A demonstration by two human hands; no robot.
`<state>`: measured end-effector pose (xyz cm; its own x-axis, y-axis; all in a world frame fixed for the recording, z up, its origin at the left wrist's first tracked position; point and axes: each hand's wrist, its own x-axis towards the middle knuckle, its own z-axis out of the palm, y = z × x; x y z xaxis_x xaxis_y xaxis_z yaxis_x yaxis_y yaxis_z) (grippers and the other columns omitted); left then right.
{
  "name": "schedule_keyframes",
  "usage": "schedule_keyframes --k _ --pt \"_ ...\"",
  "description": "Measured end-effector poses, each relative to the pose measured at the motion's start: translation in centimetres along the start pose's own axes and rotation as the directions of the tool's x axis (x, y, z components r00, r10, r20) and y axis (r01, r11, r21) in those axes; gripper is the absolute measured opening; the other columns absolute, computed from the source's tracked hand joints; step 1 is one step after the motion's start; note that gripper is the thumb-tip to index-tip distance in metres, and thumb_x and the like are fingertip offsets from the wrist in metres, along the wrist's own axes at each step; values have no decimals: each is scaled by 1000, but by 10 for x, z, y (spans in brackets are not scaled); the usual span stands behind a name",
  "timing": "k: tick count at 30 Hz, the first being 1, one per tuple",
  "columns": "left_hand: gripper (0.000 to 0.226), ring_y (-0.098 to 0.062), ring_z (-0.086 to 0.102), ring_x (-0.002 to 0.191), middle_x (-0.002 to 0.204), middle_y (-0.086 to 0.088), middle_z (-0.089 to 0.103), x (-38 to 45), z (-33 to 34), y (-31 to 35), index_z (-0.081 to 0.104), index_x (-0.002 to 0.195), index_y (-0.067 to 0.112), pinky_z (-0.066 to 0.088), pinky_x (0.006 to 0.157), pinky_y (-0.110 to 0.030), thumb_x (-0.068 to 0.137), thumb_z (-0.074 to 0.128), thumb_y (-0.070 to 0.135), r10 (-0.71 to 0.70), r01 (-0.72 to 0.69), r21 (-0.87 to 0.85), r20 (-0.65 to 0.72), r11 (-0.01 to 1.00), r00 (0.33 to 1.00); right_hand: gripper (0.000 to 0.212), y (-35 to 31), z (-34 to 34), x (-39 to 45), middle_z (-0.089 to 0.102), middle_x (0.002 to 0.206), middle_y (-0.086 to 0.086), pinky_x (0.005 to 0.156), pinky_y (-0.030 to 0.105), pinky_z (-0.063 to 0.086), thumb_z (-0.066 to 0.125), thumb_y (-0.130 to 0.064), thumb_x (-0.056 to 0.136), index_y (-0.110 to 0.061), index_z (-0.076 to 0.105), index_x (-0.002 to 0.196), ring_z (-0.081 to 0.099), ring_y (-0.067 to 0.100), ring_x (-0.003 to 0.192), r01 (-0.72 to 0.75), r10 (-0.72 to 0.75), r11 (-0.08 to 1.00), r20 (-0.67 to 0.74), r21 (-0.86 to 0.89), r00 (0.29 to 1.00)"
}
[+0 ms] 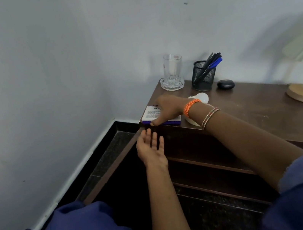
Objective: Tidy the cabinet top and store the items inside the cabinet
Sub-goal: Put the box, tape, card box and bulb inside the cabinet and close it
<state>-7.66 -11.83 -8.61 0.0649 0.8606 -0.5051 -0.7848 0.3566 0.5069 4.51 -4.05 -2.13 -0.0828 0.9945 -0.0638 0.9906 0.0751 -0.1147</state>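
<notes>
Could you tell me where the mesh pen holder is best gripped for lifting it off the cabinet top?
Probably around the mesh pen holder's upright wall, from the front: the pens stick out of its open top, leaning right, and the glass mug stands apart to its left.

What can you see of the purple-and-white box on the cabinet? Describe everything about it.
The box is flat and looks like cardboard, with a white printed top and purple sides. It lies flat at the front left corner of the brown cabinet top. The right hand rests on it, thumb at its front edge, hiding part of it. The print is unreadable.
</notes>
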Motion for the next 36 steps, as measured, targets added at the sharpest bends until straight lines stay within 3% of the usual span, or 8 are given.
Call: schedule_keyframes --k 4,9,15,19,23,27,31,36 --pt "38 -23 60 107 114 -8 65 -6 6 14 59 120 12 51 83 -33 90 55 35 -36 25 83 144 996 989 54 -31 -4 -34 61 98 8 75 28 42 70 -53 71 -8 62 100 55 21 89 138 -142 989 -95 -55 985" --pt "7 -7 65 49 69 -4 66 -9 1 27 65 83 7 50 43 -20 86 62 12 133 -214 481 197 850 971 66 -38 9 -92 55 104 4 83 30 42 65 -55 74 -12 54 122 53 21 98 136 -134 991 -127 7 983" --pt "12 -16 66 55 74 -8 66 -2 -17 10 61 86 9 51 40 -21 86 63 20 -333 -22 930 153 368 930 75 -17 70 -157 52 134 11 90 36 46 54 -54 85 -11 35 143 54 26 114 -23 24 999 -23 42 999" --pt "18 -18 69 63 81 -9 69 2 -31 -33 60 99 10 54 48 -26 87 62 23 -497 104 964 32 244 867 46 0 119 -193 64 104 7 59 27 38 52 -47 89 -15 53 122 56 18 74 -72 69 997 -65 -40 995" --pt "29 -20 67 82 94 -9 68 0 -37 -78 59 115 11 54 62 -32 89 58 24 -511 210 891 29 403 859 29 19 150 -210 70 89 8 56 24 30 64 -27 85 -10 59 108 65 24 66 -121 96 980 -158 -158 983" --pt "27 -24 58 107 112 -6 62 -3 -32 -98 53 118 18 48 82 -40 94 50 29 -514 230 801 110 552 851 30 49 156 -197 70 97 14 59 33 41 58 -20 88 -4 56 114 68 35 78 -276 241 949 -212 -152 947" --pt "31 -24 53 117 126 -4 58 1 -29 -106 52 124 19 45 88 -40 93 51 22 -359 57 842 166 536 918 33 68 160 -181 69 105 15 68 37 49 49 -12 92 -2 50 123 68 36 91 -343 312 891 -148 -299 939" --pt "33 -20 53 109 125 -5 56 3 -32 -113 54 124 21 44 86 -39 92 49 14 -308 -38 850 232 525 922 32 80 169 -166 66 111 18 75 39 51 52 -2 89 2 52 120 65 36 100 -342 338 864 -79 -370 938"
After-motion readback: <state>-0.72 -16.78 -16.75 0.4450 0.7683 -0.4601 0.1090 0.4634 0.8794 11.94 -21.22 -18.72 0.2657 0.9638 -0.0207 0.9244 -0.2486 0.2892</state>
